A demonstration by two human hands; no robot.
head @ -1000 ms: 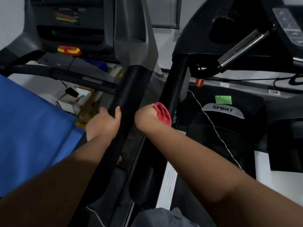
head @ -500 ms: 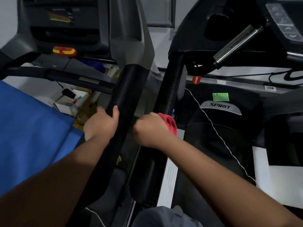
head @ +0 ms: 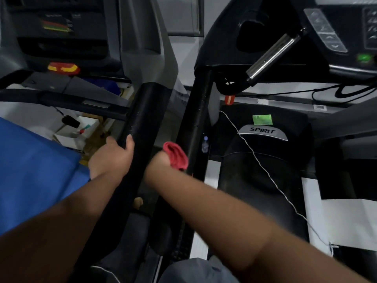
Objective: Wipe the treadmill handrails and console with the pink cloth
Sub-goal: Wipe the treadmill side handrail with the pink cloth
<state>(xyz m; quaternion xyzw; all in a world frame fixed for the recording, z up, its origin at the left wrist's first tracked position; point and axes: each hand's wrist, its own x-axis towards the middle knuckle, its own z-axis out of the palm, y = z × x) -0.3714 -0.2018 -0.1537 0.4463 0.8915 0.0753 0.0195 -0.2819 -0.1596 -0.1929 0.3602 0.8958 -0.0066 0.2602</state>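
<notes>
we've got right hand (head: 161, 162) clamped on cloth (head: 175, 158) against right rail (head: 195, 127), left hand (head: 114, 158) gripping left rail (head: 142, 123). risk: bunched cloth skips patches; console (head: 336, 27) not yet wiped.

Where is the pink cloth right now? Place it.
In the head view, the pink cloth sits just left of centre, gripped in the right hand against the right treadmill's black handrail.

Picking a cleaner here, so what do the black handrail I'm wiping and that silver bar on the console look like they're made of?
Black handrail: probably foam or rubber, matte with no glare. Silver bar: likely polished metal, with bright streaks on it.
</notes>
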